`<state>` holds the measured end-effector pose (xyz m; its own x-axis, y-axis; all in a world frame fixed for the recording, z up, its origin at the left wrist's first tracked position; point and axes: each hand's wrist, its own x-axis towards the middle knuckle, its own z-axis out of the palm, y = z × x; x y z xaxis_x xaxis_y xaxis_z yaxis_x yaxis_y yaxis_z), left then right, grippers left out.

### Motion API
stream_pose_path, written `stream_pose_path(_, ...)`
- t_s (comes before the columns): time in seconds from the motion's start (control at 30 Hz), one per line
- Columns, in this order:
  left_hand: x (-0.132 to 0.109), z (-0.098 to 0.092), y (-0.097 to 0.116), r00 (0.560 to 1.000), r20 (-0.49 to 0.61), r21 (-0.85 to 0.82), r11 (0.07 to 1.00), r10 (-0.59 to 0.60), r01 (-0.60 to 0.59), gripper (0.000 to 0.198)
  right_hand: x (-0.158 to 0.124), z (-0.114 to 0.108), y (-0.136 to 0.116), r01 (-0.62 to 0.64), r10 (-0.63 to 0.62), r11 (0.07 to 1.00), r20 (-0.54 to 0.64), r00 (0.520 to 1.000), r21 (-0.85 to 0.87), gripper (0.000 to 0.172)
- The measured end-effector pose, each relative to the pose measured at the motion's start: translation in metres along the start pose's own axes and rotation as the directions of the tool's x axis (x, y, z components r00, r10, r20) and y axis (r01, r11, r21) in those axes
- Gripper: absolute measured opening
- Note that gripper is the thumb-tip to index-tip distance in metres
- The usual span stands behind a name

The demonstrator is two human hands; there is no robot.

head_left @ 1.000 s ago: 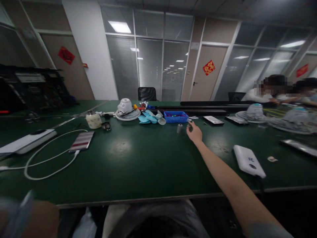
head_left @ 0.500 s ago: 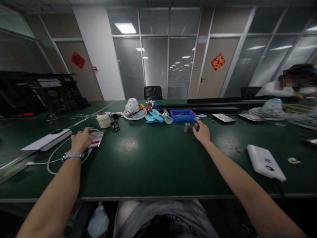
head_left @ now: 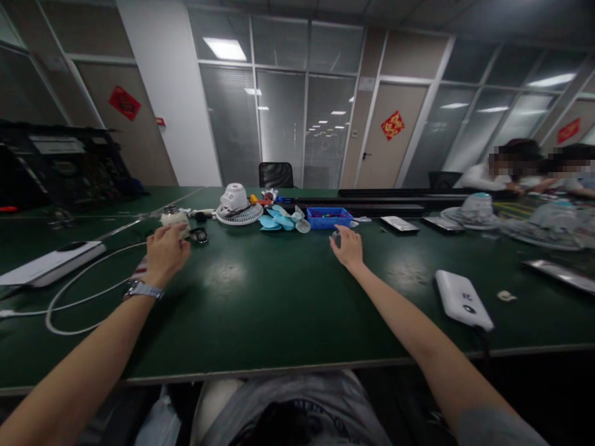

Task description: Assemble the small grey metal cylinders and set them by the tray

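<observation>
My left hand (head_left: 167,253) is over the left part of the table, its bent fingers apart and nothing seen in them. Just beyond its fingertips stands a cream jar (head_left: 173,217), partly covered by the hand. A flat red-and-white object (head_left: 141,267) shows behind the wrist. At the middle right, my right hand (head_left: 349,248) has its thumb and fingers around a small grey cylinder (head_left: 336,236); the fingers hide part of it, and a second cylinder cannot be made out clearly.
Behind are a black lid (head_left: 199,235), a white fan part (head_left: 235,204), blue fan blades (head_left: 279,218) and a blue basket (head_left: 329,217). A white device (head_left: 463,300) lies right, a white cable (head_left: 69,282) left. People sit at the far right.
My left hand has moved from the flat red-and-white object towards the jar. My right hand has shifted left over the cylinders. The view has turned a little to the right.
</observation>
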<state>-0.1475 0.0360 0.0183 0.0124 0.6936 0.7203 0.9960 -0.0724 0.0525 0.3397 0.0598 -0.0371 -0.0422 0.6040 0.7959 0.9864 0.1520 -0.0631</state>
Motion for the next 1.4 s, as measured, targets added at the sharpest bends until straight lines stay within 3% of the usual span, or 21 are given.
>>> stream_pose_path(0.1,0.000,-0.006,0.059,0.966,0.011,-0.057,0.965,0.257,-0.256,0.038,0.002,0.005,-0.011,-0.020,0.020,1.000,0.070,0.997,0.003,0.050)
stream_pose_path(0.2,-0.010,-0.008,0.118,0.906,0.052,-0.164,0.898,0.420,-0.407,0.035,0.002,0.007,-0.013,-0.095,0.094,0.995,0.092,0.991,0.004,0.052)
stream_pose_path(0.27,-0.023,-0.005,0.150,0.865,0.083,-0.280,0.845,0.494,-0.456,0.032,0.003,0.007,-0.012,-0.140,0.135,0.990,0.140,0.981,0.026,0.053)
stream_pose_path(0.37,-0.044,0.001,0.178,0.850,0.122,-0.460,0.788,0.513,-0.409,0.028,0.005,0.006,-0.007,-0.225,0.202,0.972,0.251,0.947,0.065,0.057)
stream_pose_path(0.43,-0.054,0.005,0.184,0.845,0.141,-0.565,0.742,0.517,-0.360,0.029,0.005,0.004,-0.007,-0.275,0.238,0.956,0.282,0.929,0.099,0.059)
stream_pose_path(0.5,-0.058,0.007,0.181,0.877,0.123,-0.638,0.714,0.464,-0.288,0.029,0.001,-0.001,-0.013,-0.268,0.212,0.947,0.285,0.935,0.175,0.061)
stream_pose_path(0.6,-0.057,0.010,0.170,0.927,0.161,-0.735,0.668,0.340,-0.118,0.030,-0.010,-0.012,-0.037,-0.191,0.079,0.918,0.313,0.946,0.346,0.065)
stream_pose_path(0.73,-0.054,0.008,0.163,0.937,0.242,-0.804,0.593,0.253,0.047,0.038,-0.027,-0.031,-0.084,-0.110,-0.108,0.830,0.352,0.930,0.547,0.072)
stream_pose_path(0.87,-0.054,-0.005,0.172,0.950,0.194,-0.836,0.548,0.244,0.030,0.038,-0.034,-0.044,-0.118,-0.047,-0.250,0.749,0.348,0.904,0.661,0.076)
stream_pose_path(1.0,-0.051,-0.013,0.186,0.953,0.160,-0.870,0.493,0.256,0.014,0.035,-0.035,-0.046,-0.130,-0.023,-0.322,0.702,0.346,0.881,0.712,0.078)
stream_pose_path(1.23,-0.039,-0.007,0.199,0.956,0.203,-0.886,0.455,0.213,0.087,0.031,-0.034,-0.047,-0.134,-0.074,-0.304,0.712,0.401,0.864,0.698,0.078)
stream_pose_path(1.4,-0.030,-0.001,0.181,0.984,0.159,-0.914,0.389,0.078,0.117,0.038,-0.033,-0.052,-0.134,-0.054,-0.288,0.746,0.395,0.872,0.663,0.079)
